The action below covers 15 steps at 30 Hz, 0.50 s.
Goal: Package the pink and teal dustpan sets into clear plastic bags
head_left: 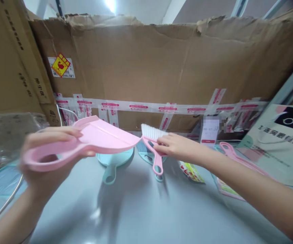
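Note:
My left hand [47, 149] is closed round a pink dustpan [108, 135], raised above the table with its wide lip pointing right. In my right hand [168, 144] is a small pink hand brush [157, 161] with white bristles [150, 131], its looped handle hanging down. The dustpan's lip and the brush's bristle end meet or overlap in view; whether they touch I cannot tell. Behind and below them lie a light-blue dustpan [109, 173] and a light-blue brush [142, 149], the latter partly hidden by the pink brush and my right hand.
A large cardboard box [136, 64] stands along the back. On the right are a phone [209, 130], a patterned packet [192, 172], another pink handled item [229, 150] partly behind my forearm, and a printed paper bag [275, 149]. Clear plastic wrap [12, 135] and a cable [6, 203] lie left.

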Tool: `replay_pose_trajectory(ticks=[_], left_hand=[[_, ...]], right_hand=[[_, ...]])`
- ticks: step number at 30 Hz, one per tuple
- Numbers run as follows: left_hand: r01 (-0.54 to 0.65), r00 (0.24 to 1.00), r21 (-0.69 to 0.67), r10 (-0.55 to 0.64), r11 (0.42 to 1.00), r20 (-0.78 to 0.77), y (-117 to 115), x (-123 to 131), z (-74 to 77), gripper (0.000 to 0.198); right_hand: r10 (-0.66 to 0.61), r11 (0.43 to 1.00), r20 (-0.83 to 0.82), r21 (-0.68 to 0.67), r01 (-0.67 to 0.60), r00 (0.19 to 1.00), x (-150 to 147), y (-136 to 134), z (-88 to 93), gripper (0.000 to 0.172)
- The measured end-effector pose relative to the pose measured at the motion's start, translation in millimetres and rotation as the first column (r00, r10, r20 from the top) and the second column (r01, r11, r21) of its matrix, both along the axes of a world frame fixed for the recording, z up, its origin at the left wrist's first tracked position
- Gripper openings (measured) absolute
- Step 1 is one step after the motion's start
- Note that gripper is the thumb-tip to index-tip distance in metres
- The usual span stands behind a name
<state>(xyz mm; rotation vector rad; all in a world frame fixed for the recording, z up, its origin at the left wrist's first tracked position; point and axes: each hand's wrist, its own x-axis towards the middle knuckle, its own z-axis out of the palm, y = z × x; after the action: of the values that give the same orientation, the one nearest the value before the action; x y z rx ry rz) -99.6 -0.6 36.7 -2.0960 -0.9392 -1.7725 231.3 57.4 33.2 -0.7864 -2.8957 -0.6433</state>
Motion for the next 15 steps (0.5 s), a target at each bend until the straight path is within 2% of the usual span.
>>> replay_pose_trajectory(ticks=[2, 4, 7, 9, 12, 15], left_hand=[[0.002, 0.973, 0.123, 0.026, 0.992, -0.227, 12.3, 7.7, -11.4, 0.024], [-0.012, 0.889, 0.172, 0.089, 0.985, -0.450, 24.6, 14.8, -24.8, 0.019], [-0.065, 0.775, 0.230, 0.194, 0.971, -0.602, 40.8, 19.0, -44.5, 0.019], [-0.113, 0.726, 0.176, 0.202, 0.978, -0.658, 48.2, 18.2, -55.1, 0.023], [-0.212, 0.639, -0.014, 0.128, 0.977, -0.759, 52.4, 16.3, -63.6, 0.028], [-0.357, 0.522, -0.225, -0.006, 0.907, -0.853, 50.0, 17.6, -62.9, 0.034]], right_hand=[[0.064, 0.996, 0.155, 0.054, -0.073, 0.986, -1.5, 12.9, -12.1, 0.031], [0.097, 0.991, 0.230, 0.072, -0.116, 0.968, -1.7, 21.8, -21.5, 0.032], [0.128, 0.987, 0.239, 0.065, -0.148, 0.963, 0.4, 30.1, -32.9, 0.033], [0.145, 0.986, 0.196, 0.054, -0.158, 0.970, 3.2, 33.8, -40.0, 0.035], [0.122, 0.991, 0.090, 0.048, -0.127, 0.988, 9.7, 36.7, -47.9, 0.041], [0.052, 0.997, -0.009, 0.060, -0.051, 0.999, 20.8, 33.4, -46.4, 0.042]])
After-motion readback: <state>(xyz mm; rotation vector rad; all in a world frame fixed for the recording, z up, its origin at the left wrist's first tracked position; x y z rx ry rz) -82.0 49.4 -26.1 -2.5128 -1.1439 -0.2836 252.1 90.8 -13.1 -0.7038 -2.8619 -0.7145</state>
